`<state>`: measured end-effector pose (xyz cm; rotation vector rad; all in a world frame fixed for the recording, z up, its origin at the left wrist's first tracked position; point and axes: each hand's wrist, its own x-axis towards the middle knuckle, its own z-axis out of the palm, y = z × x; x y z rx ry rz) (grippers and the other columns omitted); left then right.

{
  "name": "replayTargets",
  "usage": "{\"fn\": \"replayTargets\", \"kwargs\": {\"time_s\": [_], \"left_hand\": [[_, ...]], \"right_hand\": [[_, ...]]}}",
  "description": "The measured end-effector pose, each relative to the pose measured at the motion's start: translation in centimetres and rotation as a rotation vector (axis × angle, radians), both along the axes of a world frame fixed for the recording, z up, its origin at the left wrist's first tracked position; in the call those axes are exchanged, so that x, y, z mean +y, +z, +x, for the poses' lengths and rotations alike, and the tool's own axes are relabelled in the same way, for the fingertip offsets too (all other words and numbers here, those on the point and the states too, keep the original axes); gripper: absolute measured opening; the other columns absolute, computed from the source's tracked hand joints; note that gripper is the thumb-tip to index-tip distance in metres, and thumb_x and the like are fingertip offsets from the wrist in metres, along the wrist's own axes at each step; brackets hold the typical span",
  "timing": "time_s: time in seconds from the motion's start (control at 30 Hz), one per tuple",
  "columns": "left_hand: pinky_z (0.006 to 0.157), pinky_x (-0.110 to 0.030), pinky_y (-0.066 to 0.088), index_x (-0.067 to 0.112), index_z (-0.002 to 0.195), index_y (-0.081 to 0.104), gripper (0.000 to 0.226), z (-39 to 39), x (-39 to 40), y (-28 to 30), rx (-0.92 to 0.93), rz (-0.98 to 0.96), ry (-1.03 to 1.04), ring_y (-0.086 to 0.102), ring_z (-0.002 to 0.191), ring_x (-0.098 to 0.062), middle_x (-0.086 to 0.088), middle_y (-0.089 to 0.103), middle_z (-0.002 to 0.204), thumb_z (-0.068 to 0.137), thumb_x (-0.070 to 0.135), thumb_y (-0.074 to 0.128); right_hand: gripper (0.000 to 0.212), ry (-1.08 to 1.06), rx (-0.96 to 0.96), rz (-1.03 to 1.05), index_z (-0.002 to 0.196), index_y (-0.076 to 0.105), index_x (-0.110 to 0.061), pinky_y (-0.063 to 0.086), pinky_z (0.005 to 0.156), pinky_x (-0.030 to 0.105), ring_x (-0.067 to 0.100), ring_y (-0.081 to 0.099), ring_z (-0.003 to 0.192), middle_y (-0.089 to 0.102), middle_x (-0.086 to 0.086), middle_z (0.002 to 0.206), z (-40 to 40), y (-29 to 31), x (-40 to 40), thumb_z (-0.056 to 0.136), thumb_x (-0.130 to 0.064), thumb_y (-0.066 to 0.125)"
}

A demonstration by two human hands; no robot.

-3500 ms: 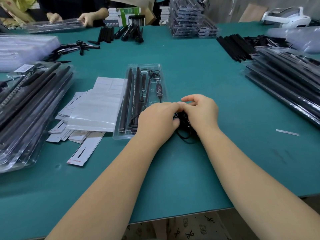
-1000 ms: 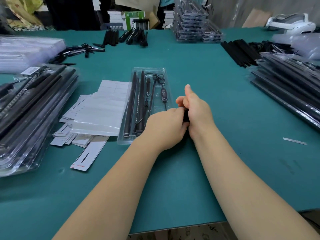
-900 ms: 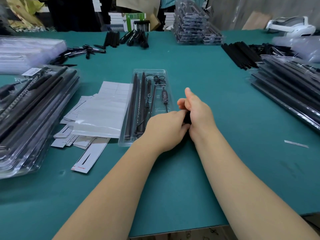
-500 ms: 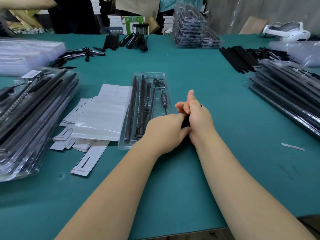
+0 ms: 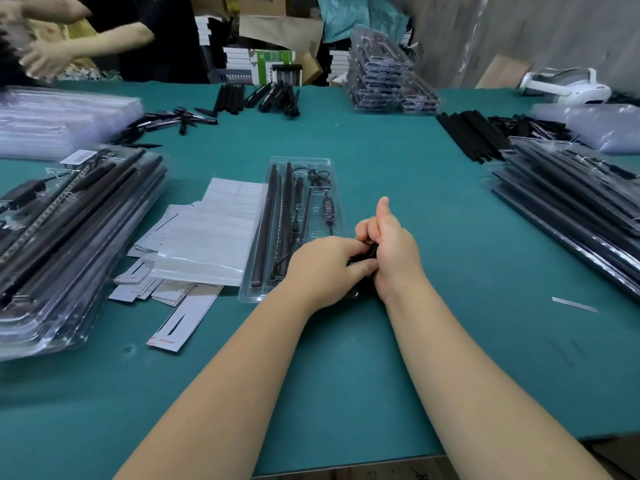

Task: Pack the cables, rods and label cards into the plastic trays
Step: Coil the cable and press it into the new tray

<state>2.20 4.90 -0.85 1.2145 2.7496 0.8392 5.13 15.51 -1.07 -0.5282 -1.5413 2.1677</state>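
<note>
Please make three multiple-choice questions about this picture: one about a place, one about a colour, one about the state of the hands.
1. Where are the label cards relative to the open plastic tray?
A) left of it B) right of it C) inside it

2. What colour is the table?
A) grey B) teal green C) brown

3. What are both hands doing?
A) resting flat B) holding a black cable bundle C) lifting the tray

Answers: 1 A, the cards lie by the tray's left edge. 2 B, its surface is teal. 3 B, the left hand and right hand close around the bundle.
</note>
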Motion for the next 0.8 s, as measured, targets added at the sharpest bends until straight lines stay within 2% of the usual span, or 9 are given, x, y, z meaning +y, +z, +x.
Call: {"fn": "replayTargets", "kwargs": {"time_s": [0.13, 0.3, 0.4, 0.53, 0.6, 0.7, 0.8], "left_hand": [[0.058, -0.030, 0.032, 0.027, 0.105, 0.063, 0.025, 0.1, 0.3, -0.3, 0.065, -0.045, 0.019, 0.045, 0.072, -0.015, 0.009, 0.047, 0.069, 0.095, 0.044, 0.047], [0.053, -0.024, 0.032, 0.030, 0.102, 0.063, 0.018, -0.2, 0.0, -0.2, 0.009, 0.004, -0.010, 0.044, 0.056, 0.004, 0.013, 0.049, 0.055, 0.095, 0.040, 0.050], [0.055, -0.025, 0.034, 0.030, 0.101, 0.064, 0.018, -0.2, 0.0, -0.1, -0.012, 0.014, -0.014, 0.046, 0.057, 0.001, 0.014, 0.051, 0.058, 0.095, 0.039, 0.051], [0.057, -0.027, 0.037, 0.026, 0.101, 0.065, 0.019, -0.2, 0.0, 0.0, -0.027, 0.019, -0.013, 0.045, 0.055, 0.000, 0.014, 0.051, 0.059, 0.095, 0.037, 0.051], [0.063, -0.031, 0.043, 0.020, 0.100, 0.066, 0.021, -0.3, 0.0, 0.1, -0.046, 0.041, -0.015, 0.047, 0.060, -0.007, 0.011, 0.052, 0.064, 0.095, 0.035, 0.052], [0.072, -0.037, 0.047, 0.018, 0.098, 0.068, 0.019, -0.4, -0.2, 0.1, -0.148, 0.140, -0.020, 0.049, 0.066, -0.016, 0.005, 0.058, 0.069, 0.095, 0.030, 0.054], [0.062, -0.032, 0.040, 0.019, 0.096, 0.070, 0.018, -0.4, -0.2, 0.1, -0.200, 0.197, -0.017, 0.044, 0.056, -0.011, 0.007, 0.054, 0.059, 0.095, 0.028, 0.055]], "right_hand": [[0.067, 0.014, -0.035, 0.033, 0.034, 0.039, -0.023, 0.033, 0.047, 0.021, 0.006, 0.040, 0.044, 0.050, -0.012, 0.051, 0.2, 0.2, -0.1, 0.097, -0.047, 0.043], [0.067, 0.056, -0.047, 0.040, 0.033, 0.044, -0.023, 0.035, 0.049, 0.022, 0.007, 0.046, 0.046, 0.054, -0.012, 0.056, 0.5, 0.2, -0.1, 0.095, -0.049, 0.047], [0.064, 0.074, -0.072, 0.043, 0.033, 0.051, -0.023, 0.037, 0.049, 0.022, 0.008, 0.048, 0.047, 0.053, -0.007, 0.063, 0.6, 0.3, -0.1, 0.092, -0.047, 0.052], [0.045, 0.126, -0.068, 0.038, 0.046, 0.057, -0.022, 0.040, 0.052, 0.025, 0.014, 0.050, 0.054, 0.055, -0.005, 0.060, 0.8, 0.3, 0.3, 0.088, -0.034, 0.063], [0.027, 0.185, -0.048, 0.057, 0.061, 0.059, -0.018, 0.042, 0.053, 0.026, 0.016, 0.051, 0.058, 0.055, -0.001, 0.061, 1.1, 0.4, 0.7, 0.085, -0.027, 0.067], [0.017, 0.223, -0.042, 0.080, 0.069, 0.062, -0.014, 0.047, 0.055, 0.026, 0.018, 0.057, 0.062, 0.059, 0.001, 0.063, 1.6, 0.6, 1.5, 0.084, -0.019, 0.068], [0.013, 0.216, -0.166, 0.154, 0.071, 0.067, -0.019, 0.043, 0.064, 0.028, 0.017, 0.054, 0.071, 0.061, -0.001, 0.073, 2.2, 0.9, 2.7, 0.080, -0.026, 0.071]]}}
